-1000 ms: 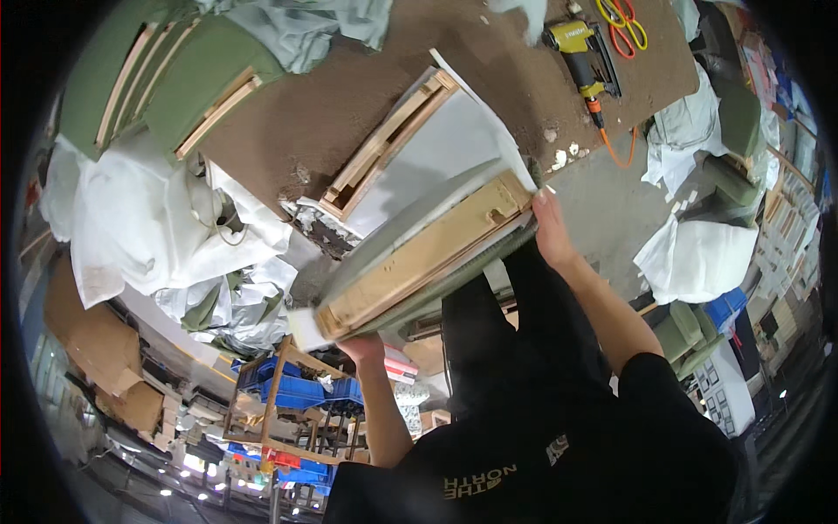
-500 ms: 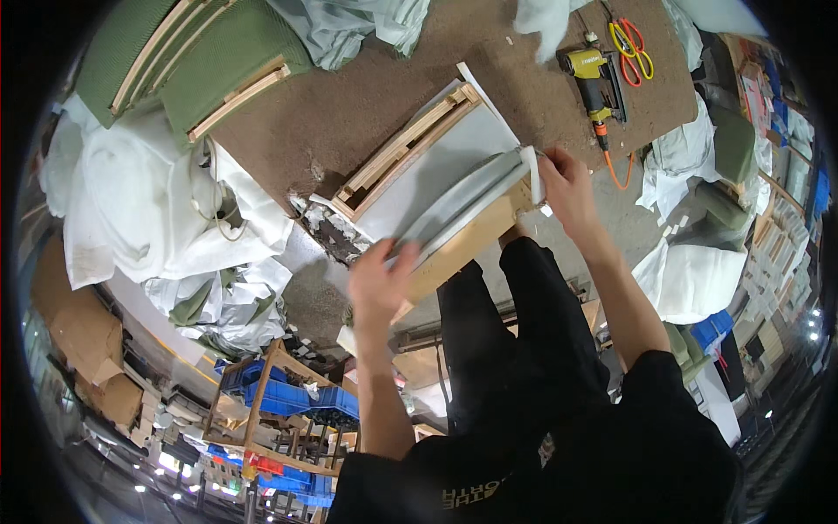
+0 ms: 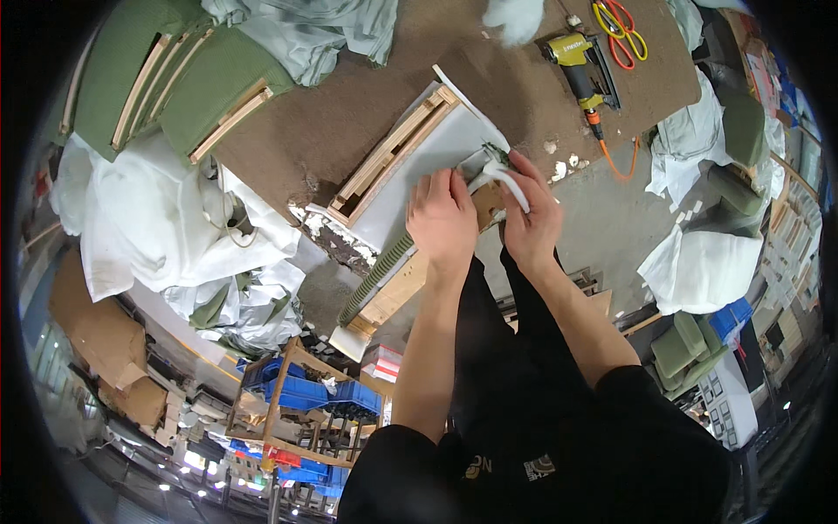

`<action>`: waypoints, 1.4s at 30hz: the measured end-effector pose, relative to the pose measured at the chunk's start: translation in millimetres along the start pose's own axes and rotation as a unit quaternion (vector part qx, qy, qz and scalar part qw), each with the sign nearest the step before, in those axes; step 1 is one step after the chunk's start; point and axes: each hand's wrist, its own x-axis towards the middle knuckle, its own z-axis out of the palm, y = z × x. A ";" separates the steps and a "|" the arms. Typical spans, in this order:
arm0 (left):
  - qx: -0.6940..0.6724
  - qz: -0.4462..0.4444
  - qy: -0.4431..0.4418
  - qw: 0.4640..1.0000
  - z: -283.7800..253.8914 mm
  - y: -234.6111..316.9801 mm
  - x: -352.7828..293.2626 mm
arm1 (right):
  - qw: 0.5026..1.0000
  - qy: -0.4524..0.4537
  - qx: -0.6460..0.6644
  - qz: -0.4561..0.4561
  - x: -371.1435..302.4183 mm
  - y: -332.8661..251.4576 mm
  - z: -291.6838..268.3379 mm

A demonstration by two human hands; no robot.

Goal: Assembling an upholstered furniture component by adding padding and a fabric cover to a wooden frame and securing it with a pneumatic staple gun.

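A padded piece with a wooden frame lies tilted at the near edge of the brown table (image 3: 305, 140). Its pale face (image 3: 436, 144) is turned up, and green ribbed fabric (image 3: 377, 278) runs along its near side above a bare wooden board (image 3: 393, 295). My left hand (image 3: 442, 218) is closed at the piece's right end, gripping pale grey fabric; its fingertips are partly hidden. Close beside it, my right hand (image 3: 534, 210) pinches a curled white strip (image 3: 513, 185) at the corner. A bit of dark green material (image 3: 496, 153) pokes out there.
A yellow-black staple gun (image 3: 576, 65) with an orange hose lies at the far right, by red- and yellow-handled scissors (image 3: 621, 35). Green padded panels (image 3: 218, 83) are stacked far left. White wadding (image 3: 148, 218) hangs at the left; a rack with blue bins (image 3: 301, 393) stands below.
My left hand has moved right along the piece toward my right hand. The grey strip along the near edge no longer stretches between them; green ribbed fabric now shows there.
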 end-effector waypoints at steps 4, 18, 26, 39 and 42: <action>0.021 -0.004 0.016 1.000 7.1 1.5 1.2 | 0.974 -0.135 -0.116 -0.142 -38.7 -4.8 -29.1; -0.036 0.063 -0.081 0.994 10.1 36.5 -34.3 | 0.918 -0.312 -0.104 0.223 41.9 20.0 -79.4; -0.090 0.142 -0.009 0.986 22.5 30.3 -39.5 | 0.900 -0.419 -0.021 0.117 53.0 41.1 -78.3; 0.007 0.264 0.043 0.964 9.5 9.8 -36.8 | 0.877 -0.429 -0.092 -0.197 46.9 32.0 -98.7; -0.053 0.296 -0.007 0.954 -1.4 3.5 -13.5 | 0.885 -0.435 -0.063 -0.156 50.7 24.4 -90.8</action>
